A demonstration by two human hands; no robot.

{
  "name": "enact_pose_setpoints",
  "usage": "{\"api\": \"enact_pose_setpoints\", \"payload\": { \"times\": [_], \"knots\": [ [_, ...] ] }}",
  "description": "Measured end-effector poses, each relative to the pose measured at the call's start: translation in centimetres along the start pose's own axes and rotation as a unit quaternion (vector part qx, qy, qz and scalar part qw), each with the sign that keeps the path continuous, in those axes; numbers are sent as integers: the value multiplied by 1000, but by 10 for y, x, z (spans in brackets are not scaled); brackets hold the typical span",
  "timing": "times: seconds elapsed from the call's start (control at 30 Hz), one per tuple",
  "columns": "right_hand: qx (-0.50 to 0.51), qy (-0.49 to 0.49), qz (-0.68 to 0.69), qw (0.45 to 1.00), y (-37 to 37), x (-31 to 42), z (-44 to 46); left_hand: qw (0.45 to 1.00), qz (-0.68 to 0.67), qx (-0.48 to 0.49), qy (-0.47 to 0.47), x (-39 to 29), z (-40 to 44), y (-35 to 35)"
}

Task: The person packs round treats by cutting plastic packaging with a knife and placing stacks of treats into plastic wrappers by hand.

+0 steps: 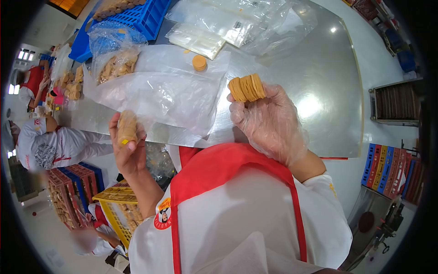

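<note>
My left hand is bare and its fingers are wrapped round a clear bag of round biscuits with a small yellow label. A clear plastic glove covers my right hand, which grips a row of stacked round biscuits above the metal table. Between the hands, a large clear plastic sheet lies on the table. A short stack of round biscuits stands near its far edge.
Empty clear bags lie at the table's far side. A blue crate and an open bag of biscuits are at the far left. A yellow crate stands at lower left. Co-workers are at the left.
</note>
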State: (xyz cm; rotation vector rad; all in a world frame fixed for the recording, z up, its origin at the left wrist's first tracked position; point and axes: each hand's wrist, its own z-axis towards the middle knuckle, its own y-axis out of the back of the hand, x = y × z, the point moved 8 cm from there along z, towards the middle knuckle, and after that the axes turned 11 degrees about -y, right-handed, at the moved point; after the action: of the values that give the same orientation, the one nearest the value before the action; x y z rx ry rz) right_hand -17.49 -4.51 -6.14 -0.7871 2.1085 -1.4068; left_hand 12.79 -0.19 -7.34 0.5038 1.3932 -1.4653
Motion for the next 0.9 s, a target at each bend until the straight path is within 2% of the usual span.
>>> {"api": "enact_pose_setpoints", "payload": {
  "times": [0.07, 0.17, 0.2, 0.23, 0.27, 0.37, 0.47, 0.57, 0.6, 0.7, 0.8, 0.87, 0.9],
  "knots": [
    [-17, 0, 6, 1000, -1, -1, 0, 1000, -10, 0, 13, 3, 0, -1],
    [-4, 47, -118, 992, 3, 7, 8, 1000, -22, -11, 10, 5, -1, 2],
    [-48, 141, -249, 957, 9, 23, 12, 999, -34, -18, 12, 5, -2, 4],
    [-84, 229, -375, 894, 12, 39, 18, 999, -46, -27, 10, 5, -2, 6],
    [-112, 310, -491, 806, 8, 50, 24, 998, -56, -38, 6, 2, -4, 9],
    [-149, 379, -734, 544, -12, 63, 51, 994, -94, -55, 23, 2, -7, 20],
    [-65, 440, -864, 236, -81, 28, 78, 990, -113, -75, 26, 7, -16, 31],
    [-15, 348, -928, 135, -92, 14, 148, 987, -123, -95, 38, 11, -25, 32],
    [-20, 308, -947, 85, -95, 8, 169, 987, -120, -103, 42, 13, -27, 32],
    [-8, 208, -978, 24, -75, 1, 232, 985, -130, -107, 34, 15, -34, 44],
    [-65, 86, -994, -6, -49, 1, 271, 983, -154, -103, 15, 16, -39, 50],
    [-40, 84, -996, 6, -52, -2, 274, 975, -202, -90, -1, 16, -42, 56],
    [-27, 82, -996, 13, -53, 0, 275, 971, -203, -126, 4, 17, -44, 59]
  ]
}}
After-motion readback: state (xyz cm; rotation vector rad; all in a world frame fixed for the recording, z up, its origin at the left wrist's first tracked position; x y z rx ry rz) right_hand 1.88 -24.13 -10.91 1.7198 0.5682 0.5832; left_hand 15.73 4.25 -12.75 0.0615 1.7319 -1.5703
